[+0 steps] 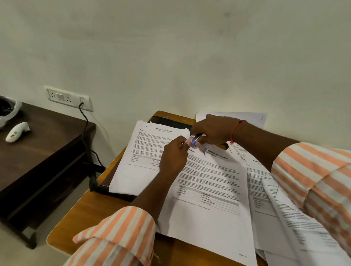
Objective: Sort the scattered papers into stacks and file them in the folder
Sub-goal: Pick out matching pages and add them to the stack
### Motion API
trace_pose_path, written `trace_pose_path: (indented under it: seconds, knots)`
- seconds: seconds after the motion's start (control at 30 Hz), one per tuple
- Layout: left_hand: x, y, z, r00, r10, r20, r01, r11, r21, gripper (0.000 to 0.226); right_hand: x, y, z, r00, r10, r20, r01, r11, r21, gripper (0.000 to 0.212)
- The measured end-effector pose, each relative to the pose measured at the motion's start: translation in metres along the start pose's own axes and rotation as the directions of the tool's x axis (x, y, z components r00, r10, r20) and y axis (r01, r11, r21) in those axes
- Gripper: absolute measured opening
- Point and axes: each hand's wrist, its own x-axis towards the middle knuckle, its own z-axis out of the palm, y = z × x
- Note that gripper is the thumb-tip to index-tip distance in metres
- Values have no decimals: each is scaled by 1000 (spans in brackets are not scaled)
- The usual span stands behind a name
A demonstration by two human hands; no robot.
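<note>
Hands meet mid-frame: the left hand [174, 154] and right hand [212, 131] both pinch a small blue thing [195, 141]. Line up the papers [208, 191] edge to edge first, then squeeze gently.

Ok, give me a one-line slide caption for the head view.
Left hand and right hand hold a small blue object above papers on the desk, folder underneath.

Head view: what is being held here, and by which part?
A small blue-and-clear object, unidentifiable: the right hand grips its far end, and the left hand pinches its near, clear end with its fingers, above the papers.
</note>
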Motion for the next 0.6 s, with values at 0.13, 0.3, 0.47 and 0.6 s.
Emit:
trace_pose_path:
  seconds: [0.13,0.3,0.47,0.6]
  knots:
    - [-1,2,-1,1000,1,3,-1,1000,-2,25,1,-2,-1,1000,-5,-2,5,1000,0,25]
    - [0,4,-3,1000,-10,20,10,1000,-4,29,0,-2,-2,1000,-10,-8,10,1000,-8,23]
    - [-2,6,-4,998,-31,46,31,1000,-4,26,3,1,2,1000,2,5,-2,1000,21,23]
    - [-4,8,-5,999,-39,22,40,999,-36,29,11,12,8,995,28,92,-42,987,156,30]
